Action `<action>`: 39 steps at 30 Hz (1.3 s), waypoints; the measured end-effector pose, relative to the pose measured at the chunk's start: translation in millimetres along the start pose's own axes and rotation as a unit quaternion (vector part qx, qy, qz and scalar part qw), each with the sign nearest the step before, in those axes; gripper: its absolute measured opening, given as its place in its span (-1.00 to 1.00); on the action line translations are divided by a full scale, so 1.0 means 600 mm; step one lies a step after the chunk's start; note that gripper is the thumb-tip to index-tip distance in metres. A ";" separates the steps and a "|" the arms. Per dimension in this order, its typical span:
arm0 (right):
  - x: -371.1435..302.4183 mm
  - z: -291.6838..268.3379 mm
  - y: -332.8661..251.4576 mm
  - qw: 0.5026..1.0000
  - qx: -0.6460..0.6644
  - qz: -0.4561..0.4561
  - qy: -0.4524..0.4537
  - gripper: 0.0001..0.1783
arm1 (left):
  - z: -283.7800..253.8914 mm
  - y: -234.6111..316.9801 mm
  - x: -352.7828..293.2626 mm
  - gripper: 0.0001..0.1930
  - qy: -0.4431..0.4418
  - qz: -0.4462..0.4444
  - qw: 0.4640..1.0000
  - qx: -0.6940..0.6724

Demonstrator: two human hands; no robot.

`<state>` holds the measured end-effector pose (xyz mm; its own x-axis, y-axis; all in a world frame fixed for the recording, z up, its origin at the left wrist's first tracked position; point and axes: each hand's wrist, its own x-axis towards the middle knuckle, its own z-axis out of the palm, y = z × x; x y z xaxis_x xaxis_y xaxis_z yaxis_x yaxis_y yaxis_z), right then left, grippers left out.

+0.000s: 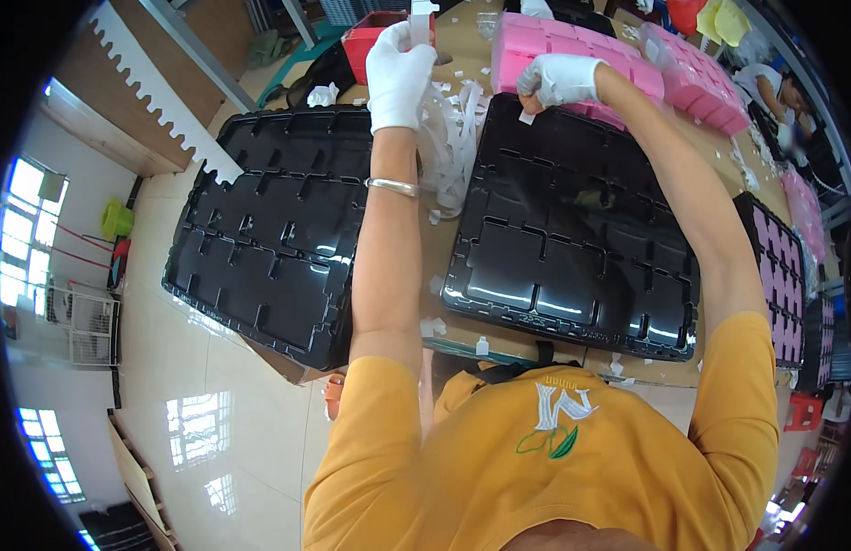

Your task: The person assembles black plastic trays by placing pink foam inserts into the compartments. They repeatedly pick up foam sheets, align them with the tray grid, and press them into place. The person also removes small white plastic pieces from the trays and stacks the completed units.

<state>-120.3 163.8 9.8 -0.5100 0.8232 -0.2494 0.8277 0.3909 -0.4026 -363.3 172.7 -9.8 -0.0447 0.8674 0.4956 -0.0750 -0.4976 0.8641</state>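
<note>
My left hand (395, 78), in a white glove, reaches to the far side of the table, its fingers closed at a white strip-like piece (420, 26). Just beyond it is a red box (362, 48). My right hand (563, 81), also gloved, is bent over the far left corner of a black plastic tray (572, 220). Its fingertips pinch a small white piece (526, 118). Another black tray (269, 220) lies to the left, partly behind my left forearm. Crumpled clear plastic (451, 138) lies between the trays.
Pink compartmented trays (572, 55) are stacked beyond my right hand, with more pink ones (705, 78) farther right. White scraps (322, 95) litter the brown tabletop. A white notched strip (159, 87) slants at the left. Another person (774, 96) works at the far right.
</note>
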 end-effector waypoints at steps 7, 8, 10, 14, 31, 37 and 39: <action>0.032 0.036 -0.024 0.993 -0.102 0.036 -0.038 -0.74 | 0.004 0.027 -0.017 -0.72 0.014 -0.028 0.997 -0.076; 0.035 0.041 -0.027 0.989 -0.135 0.052 -0.029 -0.72 | 0.004 0.030 -0.019 -0.74 0.017 -0.031 0.996 -0.079; 0.035 0.051 -0.037 0.976 -0.202 0.084 -0.009 -0.66 | 0.006 0.035 -0.024 -0.77 0.023 -0.035 0.996 -0.083; 0.038 0.043 -0.044 0.969 -0.209 0.133 -0.004 -0.62 | 0.004 0.028 -0.024 -0.81 0.020 -0.023 0.998 -0.062; 0.114 -0.022 -0.123 0.876 0.141 -0.065 0.457 -0.73 | 0.023 0.009 -0.030 -0.84 0.084 0.088 0.985 0.121; 0.124 -0.044 -0.043 0.887 -0.009 -0.231 0.400 -0.78 | 0.029 -0.004 -0.017 -0.89 0.160 0.243 0.918 0.270; 0.095 -0.039 -0.076 0.874 -0.052 -0.256 0.410 -0.84 | 0.017 -0.004 -0.016 -0.88 0.154 0.250 0.917 0.271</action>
<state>-181.4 202.6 34.7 -0.5160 0.5305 0.6725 0.5782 0.7950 -0.1836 -352.4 165.6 -15.6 -0.2236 0.4482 0.8655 0.5343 -0.6863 0.4934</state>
